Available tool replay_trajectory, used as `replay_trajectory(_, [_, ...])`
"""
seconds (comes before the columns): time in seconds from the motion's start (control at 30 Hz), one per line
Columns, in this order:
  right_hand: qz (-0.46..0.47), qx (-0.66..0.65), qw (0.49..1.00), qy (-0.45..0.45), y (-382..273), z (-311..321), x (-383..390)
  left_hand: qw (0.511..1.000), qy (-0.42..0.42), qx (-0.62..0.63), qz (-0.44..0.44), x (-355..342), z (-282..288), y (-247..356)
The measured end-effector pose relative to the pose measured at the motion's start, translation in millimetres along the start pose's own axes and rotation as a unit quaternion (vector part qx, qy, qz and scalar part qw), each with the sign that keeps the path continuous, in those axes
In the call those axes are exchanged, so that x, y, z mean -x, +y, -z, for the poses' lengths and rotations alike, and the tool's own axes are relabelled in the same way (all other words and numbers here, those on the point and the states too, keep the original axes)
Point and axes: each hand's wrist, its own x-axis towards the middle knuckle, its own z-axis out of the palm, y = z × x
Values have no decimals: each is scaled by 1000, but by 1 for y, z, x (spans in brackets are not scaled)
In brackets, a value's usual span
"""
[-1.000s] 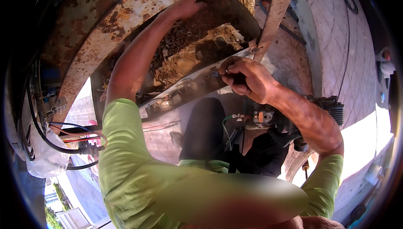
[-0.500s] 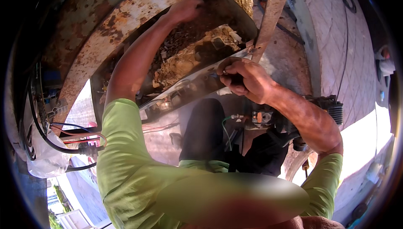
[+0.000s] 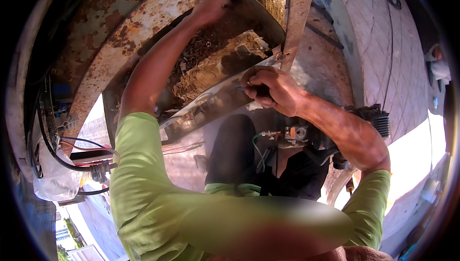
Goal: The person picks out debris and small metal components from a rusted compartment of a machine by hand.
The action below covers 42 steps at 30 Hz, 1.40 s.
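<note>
My left hand (image 3: 211, 11) reaches into the far end of a dark metal drawer (image 3: 273, 19). Its fingers are in shadow over small loose debris, and I cannot make out their shape or whether they hold anything. Crumpled brown paper (image 3: 215, 72) lies along the drawer's near side, with small bits (image 3: 194, 55) of dark litter beyond it. Above the drawer's near right edge, my right hand (image 3: 273, 88) is closed, fingers curled in. A small, partly hidden greyish thing shows at its fingertips, too small to name.
A rusty curved metal frame (image 3: 115, 40) arches over the drawer's left side, and a rusty upright bar (image 3: 298, 21) stands at its right. Below my right forearm sits a small finned engine (image 3: 378, 119). Cables (image 3: 52, 141) and a clear plastic bag (image 3: 57, 179) hang at left.
The view has shifted slightly, so the drawer and bar sit a little further left. My right hand has moved slightly left, still closed; my left hand stays in the drawer.
</note>
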Motion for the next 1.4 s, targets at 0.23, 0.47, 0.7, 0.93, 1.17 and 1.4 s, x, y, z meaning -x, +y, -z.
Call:
replay_trajectory(0.23, [-13,32,999,-29,8,3,-7,997,43,-3,-68,-14,-37,-32])
replay_trajectory(0.47, [29,16,999,-23,20,14,-10,995,98,15,-34,-12,-5,28])
replay_trajectory(0.7, [35,45,998,-25,23,9,-17,984,6,172,-31,71,114,141])
replay_trajectory(0.93, [151,52,985,-66,46,29,-24,875,139,148,-439,58,183,317])
replay_trajectory(1.17, [13,32,998,-55,16,15,-15,791,367,168,-460,-15,241,393])
replay_trajectory(1.4, [32,15,994,-105,22,4,-32,853,270,211,-394,13,231,360])
